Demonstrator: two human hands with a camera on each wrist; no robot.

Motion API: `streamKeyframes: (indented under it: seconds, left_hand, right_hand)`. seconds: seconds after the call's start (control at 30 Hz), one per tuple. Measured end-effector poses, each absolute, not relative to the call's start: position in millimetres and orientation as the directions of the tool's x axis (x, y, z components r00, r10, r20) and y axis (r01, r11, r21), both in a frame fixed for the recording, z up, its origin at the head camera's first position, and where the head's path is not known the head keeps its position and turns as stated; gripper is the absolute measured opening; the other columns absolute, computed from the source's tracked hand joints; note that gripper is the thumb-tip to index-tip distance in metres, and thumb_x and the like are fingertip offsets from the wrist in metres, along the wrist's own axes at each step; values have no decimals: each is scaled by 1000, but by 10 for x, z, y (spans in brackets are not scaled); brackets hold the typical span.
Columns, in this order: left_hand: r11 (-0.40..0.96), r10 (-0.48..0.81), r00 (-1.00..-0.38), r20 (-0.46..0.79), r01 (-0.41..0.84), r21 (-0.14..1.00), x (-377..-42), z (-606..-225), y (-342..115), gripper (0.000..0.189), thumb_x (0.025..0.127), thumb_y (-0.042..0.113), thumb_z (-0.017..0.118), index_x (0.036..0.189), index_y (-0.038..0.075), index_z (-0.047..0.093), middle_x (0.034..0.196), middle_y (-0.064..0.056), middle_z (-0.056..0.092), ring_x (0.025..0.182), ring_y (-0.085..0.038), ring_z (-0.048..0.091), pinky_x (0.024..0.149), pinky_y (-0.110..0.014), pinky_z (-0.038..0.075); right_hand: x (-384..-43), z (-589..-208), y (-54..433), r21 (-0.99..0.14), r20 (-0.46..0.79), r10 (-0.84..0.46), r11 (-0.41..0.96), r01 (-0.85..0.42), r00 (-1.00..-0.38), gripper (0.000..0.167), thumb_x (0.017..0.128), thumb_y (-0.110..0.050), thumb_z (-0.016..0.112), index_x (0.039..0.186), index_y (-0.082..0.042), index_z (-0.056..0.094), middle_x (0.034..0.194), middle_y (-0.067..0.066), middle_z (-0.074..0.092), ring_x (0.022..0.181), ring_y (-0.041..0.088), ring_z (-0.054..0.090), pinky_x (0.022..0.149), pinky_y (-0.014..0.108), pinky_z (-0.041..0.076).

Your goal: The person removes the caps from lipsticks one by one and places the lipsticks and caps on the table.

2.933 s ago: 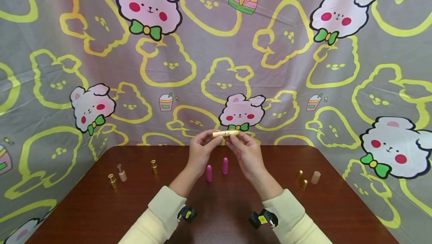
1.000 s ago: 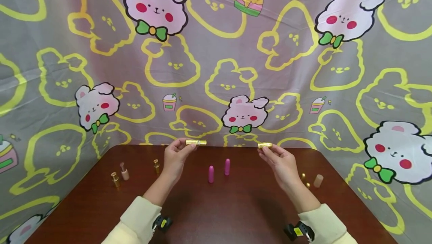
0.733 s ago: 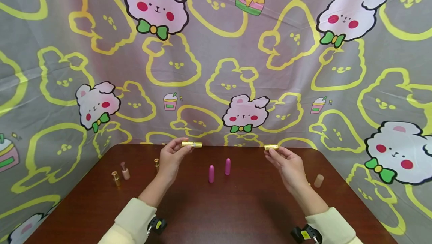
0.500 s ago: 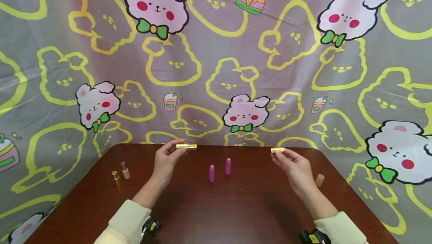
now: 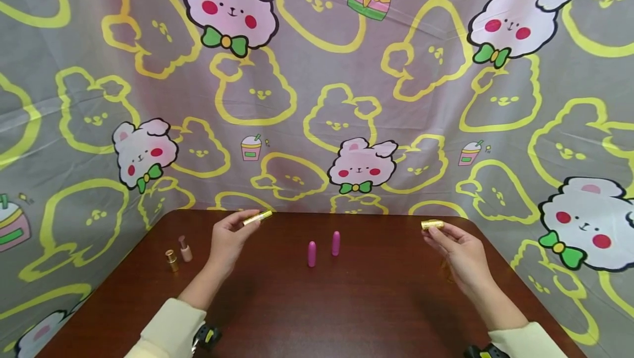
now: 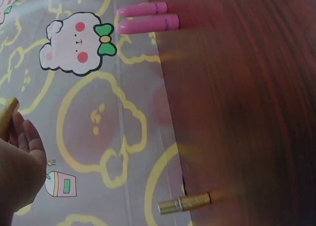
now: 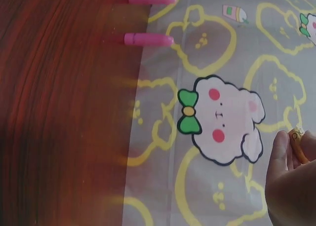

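From my remote station I record both hands raised above the counter, well apart from each other. The left hand pinches a slim gold tube between thumb and fingers; I note the tube is tilted, its free end pointing up and to the right. The right hand likewise pinches a short gold cap, held nearly level, rounded end to the right.

On the counter I find two pink tubes, both upright: the nearer one and the farther one, close together but apart, between the two hands. At the left side stand a small gold lipstick case and, just beside it, a pale pink lipstick. The left wrist view shows me an upright gold container, its upper part narrower than its base.

I observe pale cuffs on both arms, with a dark device at each wrist. Behind the counter hangs a grey cloth printed with rabbits and yellow outlines.
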State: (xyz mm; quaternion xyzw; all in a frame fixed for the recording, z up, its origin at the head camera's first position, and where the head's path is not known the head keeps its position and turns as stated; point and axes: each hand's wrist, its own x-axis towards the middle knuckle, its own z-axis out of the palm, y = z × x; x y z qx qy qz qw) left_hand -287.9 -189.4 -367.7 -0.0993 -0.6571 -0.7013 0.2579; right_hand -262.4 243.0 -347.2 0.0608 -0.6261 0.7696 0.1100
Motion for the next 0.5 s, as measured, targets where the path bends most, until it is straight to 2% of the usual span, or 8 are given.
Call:
streamKeyframes:
  seconds: [0.23,0.37,0.43,0.5]
  left_hand:
    - [53,-291,-857,426,430,901,-2833,-3686,-2015,26,82,-9,70,107,-17,64,87,5,70,78,-3,66,69,-17,52]
    - [107,-339,-851,402,390,915,-2839,-3712,-2106,26,81,-5,74,105,-12,65,82,5,71,76,-1,64,65,-16,51]
    - [126,-363,-846,392,372,920,-2845,-3729,-2151,27,81,-4,75,104,-12,65,82,5,70,75,-1,64,63,-15,50]
    - [141,-386,-840,381,355,924,-2850,-3745,-2194,28,79,-4,76,103,-12,65,81,6,69,75,-1,63,63,-15,50]
  right_hand:
    - [-2608,-3464,2595,-963,200,101,-166,-215,-975,7,91,-11,69,94,-16,73,91,-5,73,84,9,70,77,22,53]
    - [-2603,-3469,2711,-974,154,89,-155,-166,-984,7,91,-16,69,94,-20,73,91,-7,73,84,7,70,76,20,53]
    - [-2605,-3473,2773,-983,118,99,-126,-130,-988,6,91,-20,69,92,-24,73,89,-9,73,84,5,69,66,15,51]
    - [-2615,-3486,2838,-990,103,121,-88,-114,-987,5,90,-22,70,92,-25,72,88,-10,73,82,4,69,63,14,51]
